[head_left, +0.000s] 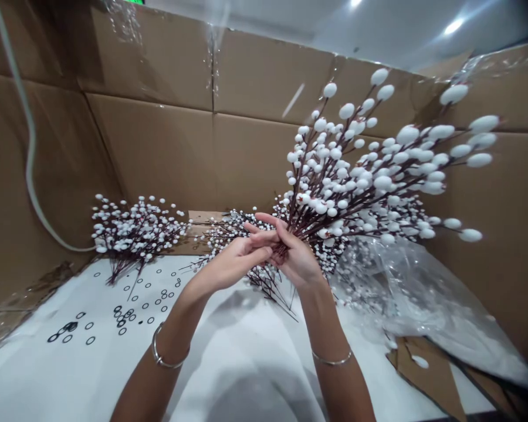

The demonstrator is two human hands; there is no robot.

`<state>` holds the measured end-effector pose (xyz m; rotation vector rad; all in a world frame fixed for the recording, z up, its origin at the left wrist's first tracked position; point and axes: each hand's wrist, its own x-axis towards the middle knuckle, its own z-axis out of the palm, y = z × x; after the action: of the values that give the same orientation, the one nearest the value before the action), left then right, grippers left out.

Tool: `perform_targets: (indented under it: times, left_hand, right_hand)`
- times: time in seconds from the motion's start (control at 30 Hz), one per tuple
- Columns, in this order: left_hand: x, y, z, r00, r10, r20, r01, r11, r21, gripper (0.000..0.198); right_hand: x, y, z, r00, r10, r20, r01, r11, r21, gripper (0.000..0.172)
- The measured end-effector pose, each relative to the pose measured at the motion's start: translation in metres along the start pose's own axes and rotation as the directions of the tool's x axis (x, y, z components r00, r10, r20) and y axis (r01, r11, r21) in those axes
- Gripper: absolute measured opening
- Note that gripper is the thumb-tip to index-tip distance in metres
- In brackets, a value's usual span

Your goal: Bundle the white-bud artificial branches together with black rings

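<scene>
A large bunch of artificial white berry branches [347, 176] fans up and to the right, its dark brown stems gathered low. My right hand [301, 258] is closed round the stems. From the left, my left hand [235, 261] meets it, thumb and fingers closed about the stem ends. The fingers of both hands overlap there, so any small item between them is hidden. Below and left of my left hand, several small black rings [123, 316] lie scattered on the white tabletop [229, 363].
Another berry bunch [136, 228] stands at the left back. More branches [268, 284] lie behind my hands. Clear plastic wrapping [413, 281] and a cardboard piece [426, 375] are on the right. Tall cardboard walls [158, 146] enclose the table; a white cable [29, 146] hangs at left.
</scene>
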<state>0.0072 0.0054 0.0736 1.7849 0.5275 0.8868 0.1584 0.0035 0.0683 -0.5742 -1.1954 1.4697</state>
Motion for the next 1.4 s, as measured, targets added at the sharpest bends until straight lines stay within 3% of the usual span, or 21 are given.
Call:
perform_targets:
  times: [0.13, 0.17, 0.23, 0.3, 0.33, 0.37, 0.5, 0.57, 0.67, 0.7, 0.83, 0.93, 1.07, 1.4]
  left_hand:
    - [-0.005, 0.003, -0.003, 0.964, 0.041, -0.264, 0.046, 0.949, 0.313, 0.024]
    - [-0.006, 0.004, -0.005, 0.929, 0.086, -0.361, 0.066, 0.919, 0.389, 0.023]
    - [-0.008, 0.007, -0.007, 0.813, 0.224, -0.537, 0.096, 0.859, 0.503, 0.020]
    - [-0.009, 0.010, -0.009, 0.709, 0.350, -0.613, 0.085, 0.820, 0.566, 0.017]
    - [-0.010, 0.011, -0.010, 0.689, 0.386, -0.613, 0.062, 0.812, 0.581, 0.017]
    - [-0.010, 0.011, -0.010, 0.695, 0.401, -0.597, 0.035, 0.810, 0.586, 0.017]
    - [-0.007, 0.011, -0.006, 0.793, 0.383, -0.475, -0.073, 0.833, 0.549, 0.017]
    - [-0.005, 0.009, -0.003, 0.785, 0.398, -0.475, -0.091, 0.832, 0.548, 0.018]
    - [-0.005, 0.007, -0.003, 0.729, 0.419, -0.542, -0.061, 0.828, 0.557, 0.016]
    - [-0.005, 0.007, -0.004, 0.741, 0.405, -0.536, -0.058, 0.834, 0.549, 0.011]
    - [-0.006, 0.007, -0.009, 0.892, 0.235, -0.386, -0.088, 0.928, 0.362, 0.019]
    - [-0.006, 0.007, -0.012, 0.942, 0.115, -0.316, -0.064, 0.984, 0.169, 0.024]
    - [-0.007, 0.007, -0.018, 0.953, 0.067, -0.296, -0.041, 0.995, 0.095, 0.022]
    - [-0.014, 0.011, -0.026, 0.976, 0.077, -0.203, -0.043, 0.985, 0.166, 0.022]
  right_hand:
    - [0.001, 0.001, -0.002, 0.998, -0.067, 0.009, 0.068, 0.997, -0.030, 0.032]
    - [0.001, 0.001, -0.003, 0.995, -0.099, 0.003, 0.099, 0.994, -0.045, 0.032]
    - [0.001, 0.000, -0.004, 0.990, -0.140, -0.008, 0.138, 0.987, -0.078, 0.031]
    - [0.000, -0.002, -0.004, 0.990, -0.139, -0.010, 0.138, 0.988, -0.075, 0.028]
    - [-0.001, -0.003, -0.002, 0.992, -0.128, -0.007, 0.128, 0.990, -0.057, 0.027]
    - [-0.001, -0.004, -0.001, 0.993, -0.114, 0.000, 0.114, 0.993, -0.031, 0.025]
    - [-0.003, -0.001, 0.007, 0.997, -0.043, 0.065, 0.041, 0.999, 0.034, 0.024]
    - [-0.003, 0.003, 0.011, 0.994, -0.021, 0.104, 0.018, 0.999, 0.029, 0.028]
    - [-0.003, 0.010, 0.016, 0.989, -0.014, 0.149, 0.012, 1.000, 0.015, 0.043]
    - [-0.003, 0.012, 0.017, 0.987, -0.020, 0.158, 0.017, 1.000, 0.017, 0.046]
    - [-0.005, 0.013, 0.019, 0.978, -0.019, 0.207, 0.011, 0.999, 0.039, 0.055]
    - [-0.007, 0.012, 0.020, 0.966, 0.025, 0.256, -0.033, 0.999, 0.028, 0.057]
    - [-0.006, 0.015, 0.020, 0.957, 0.070, 0.280, -0.077, 0.997, 0.014, 0.056]
    - [-0.004, 0.022, 0.024, 0.944, 0.109, 0.311, -0.103, 0.994, -0.035, 0.058]
